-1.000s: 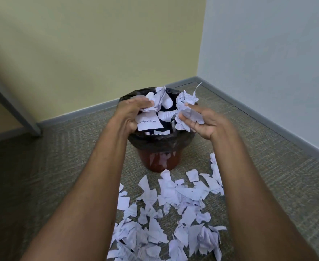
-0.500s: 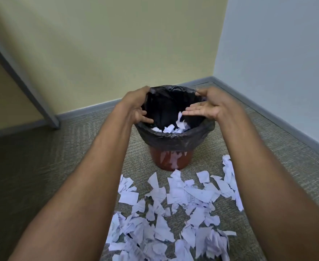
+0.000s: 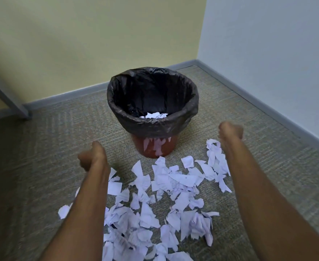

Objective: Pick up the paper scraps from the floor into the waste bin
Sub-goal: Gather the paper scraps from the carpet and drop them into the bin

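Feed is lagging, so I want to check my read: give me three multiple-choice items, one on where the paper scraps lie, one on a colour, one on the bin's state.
1. Where is the main pile of torn white paper scraps?
A) on the grey-green carpet in front of the round reddish-brown waste bin
B) behind the bin
C) on a shelf
2. The bin's plastic liner bag is:
A) white
B) black
C) blue
3. The bin is:
A) tipped over
B) lidded
C) upright, open, with a few scraps inside
Answers: 1 A, scraps spread between bin and camera; 2 B, dark bag folded over the rim; 3 C, white pieces show at its bottom.
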Demonstrator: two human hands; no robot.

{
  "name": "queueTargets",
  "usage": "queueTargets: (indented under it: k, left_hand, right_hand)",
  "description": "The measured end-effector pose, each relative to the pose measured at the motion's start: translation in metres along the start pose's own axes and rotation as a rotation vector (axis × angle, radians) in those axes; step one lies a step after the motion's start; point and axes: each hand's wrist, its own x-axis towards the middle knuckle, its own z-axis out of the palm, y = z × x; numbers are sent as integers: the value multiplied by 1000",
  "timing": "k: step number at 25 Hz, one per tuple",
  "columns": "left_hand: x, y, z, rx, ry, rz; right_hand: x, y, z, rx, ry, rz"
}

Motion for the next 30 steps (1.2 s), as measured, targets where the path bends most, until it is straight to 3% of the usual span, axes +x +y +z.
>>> queueTargets:
  k: [2,4,6,12,16,21,24,27,30]
  left_hand:
    - [3,-46,12,253,-141,79]
    - [2,-77,23,517,-293,271]
    - [3,-96,32,740,-386,410]
    - [9,-131,44,1006,-580,581]
    - [-2,-144,51,1187,-722,663]
    - [-33,-145,57,1184,-921,716]
    - [-51,-153,57,1306,-1108,772]
    - [-63,-170,53,1405,-1095,946]
    - [-71,-181,49,1370,-976,1122]
  right_hand:
    - [21,48,-10,-371,-7,25]
    - [31,85,-21,-676,-47,24]
    - [39,109,-28,-812,-121,-10]
    - [62,126,-30,-952,-267,-100]
    - [57,132,-10,-905,-405,-256]
    - [23,140,14,-968,-575,-307]
    - [-4,145,26,-1072,-714,-334]
    - [-30,157,35,-1266,-790,-367]
    - [-57,167,39,-1296,-684,-420]
